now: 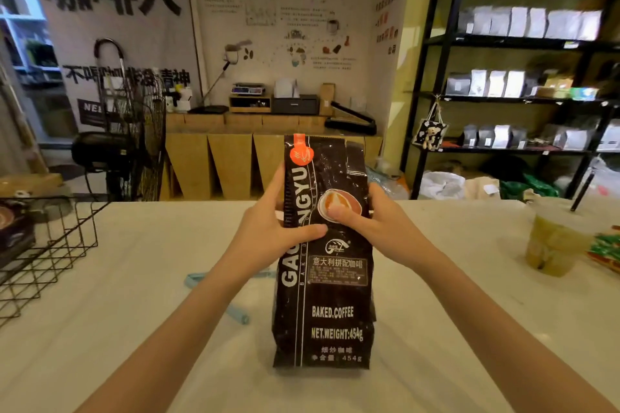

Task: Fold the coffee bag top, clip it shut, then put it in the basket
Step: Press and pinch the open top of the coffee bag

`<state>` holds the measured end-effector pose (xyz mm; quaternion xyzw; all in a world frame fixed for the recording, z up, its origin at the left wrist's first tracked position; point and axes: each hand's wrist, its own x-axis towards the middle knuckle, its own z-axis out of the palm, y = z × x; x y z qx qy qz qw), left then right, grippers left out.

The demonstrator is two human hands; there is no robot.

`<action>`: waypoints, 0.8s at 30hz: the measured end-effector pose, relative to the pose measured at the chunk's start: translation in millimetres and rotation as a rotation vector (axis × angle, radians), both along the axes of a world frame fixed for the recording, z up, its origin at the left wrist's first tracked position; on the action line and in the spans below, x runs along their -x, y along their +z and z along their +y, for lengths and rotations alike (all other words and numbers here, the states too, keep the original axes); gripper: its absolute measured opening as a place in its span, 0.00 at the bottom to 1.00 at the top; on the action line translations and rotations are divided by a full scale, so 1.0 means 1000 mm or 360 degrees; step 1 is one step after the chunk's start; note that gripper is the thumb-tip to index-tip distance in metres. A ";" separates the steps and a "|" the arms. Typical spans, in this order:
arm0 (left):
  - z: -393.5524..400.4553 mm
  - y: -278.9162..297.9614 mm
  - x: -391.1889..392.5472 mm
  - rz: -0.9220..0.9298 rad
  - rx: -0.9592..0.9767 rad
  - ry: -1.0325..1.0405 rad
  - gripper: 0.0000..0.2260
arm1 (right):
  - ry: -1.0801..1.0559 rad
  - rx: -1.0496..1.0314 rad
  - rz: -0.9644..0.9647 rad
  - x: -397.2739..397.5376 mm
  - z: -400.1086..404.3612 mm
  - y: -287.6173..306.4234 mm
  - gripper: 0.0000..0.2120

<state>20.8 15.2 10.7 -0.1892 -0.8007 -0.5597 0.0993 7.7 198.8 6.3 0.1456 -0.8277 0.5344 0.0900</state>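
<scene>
A tall black coffee bag [330, 322] with white lettering and an orange tag at its top stands upright on the white table [134, 345]. My left hand [268, 228] grips its left side at mid-height, thumb across the front. My right hand [375, 221] holds the right side, thumb pressed on the front picture. The bag's top stands unfolded. A light-blue clip [235, 312] lies on the table behind my left forearm, partly hidden. A black wire basket [50, 245] sits at the left edge.
A plastic cup of yellowish drink with a black straw [553, 238] stands at the right, beside a green-and-red packet [607, 251]. Dark packets lie inside the basket. Beyond the table are a floor fan, cardboard counter and black shelves of bags.
</scene>
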 end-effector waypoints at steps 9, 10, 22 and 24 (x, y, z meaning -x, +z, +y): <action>0.006 -0.021 0.001 0.0085 -0.0262 0.0009 0.44 | -0.0029 0.0159 0.0087 -0.002 -0.003 -0.003 0.34; 0.007 -0.025 0.001 0.0044 -0.0340 -0.0005 0.43 | -0.0026 0.0169 0.0057 -0.001 -0.002 -0.004 0.34; 0.027 -0.050 -0.006 -0.0130 -0.0949 0.0113 0.22 | -0.0275 0.0016 0.0528 -0.001 -0.020 0.031 0.48; 0.027 -0.051 -0.006 -0.0103 -0.0944 0.0112 0.19 | -0.0355 -0.0373 0.0883 0.000 -0.031 0.041 0.50</action>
